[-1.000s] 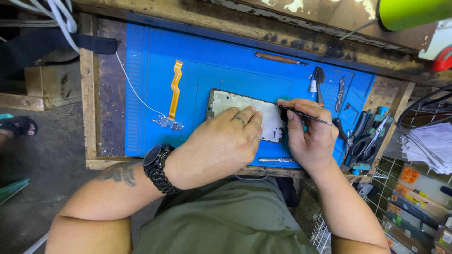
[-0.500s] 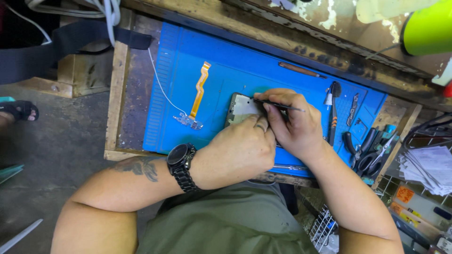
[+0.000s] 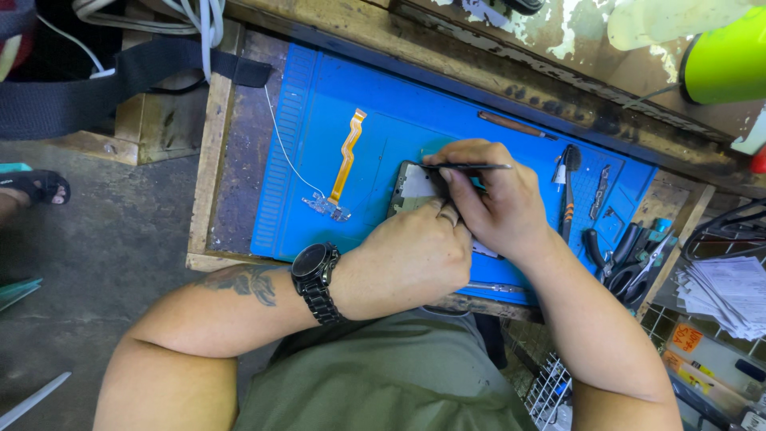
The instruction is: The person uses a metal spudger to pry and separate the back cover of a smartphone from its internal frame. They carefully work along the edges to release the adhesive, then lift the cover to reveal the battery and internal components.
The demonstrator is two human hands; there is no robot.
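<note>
Two hands on the opened phone [image 3: 415, 187] — left hand [image 3: 419, 255] pressing it flat-fingered, right hand [image 3: 495, 199] pinching tweezers [image 3: 471, 167].

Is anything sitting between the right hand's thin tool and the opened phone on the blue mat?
Nothing visible does. The right hand holds the thin dark tool directly over the opened phone, and the left hand rests on the phone's near side. The orange flex cable lies apart to the left on the blue mat.

A repair workshop: blue work mat [image 3: 447, 104], hand tools [image 3: 630, 259], worn wooden bench [image 3: 209, 160].
</note>
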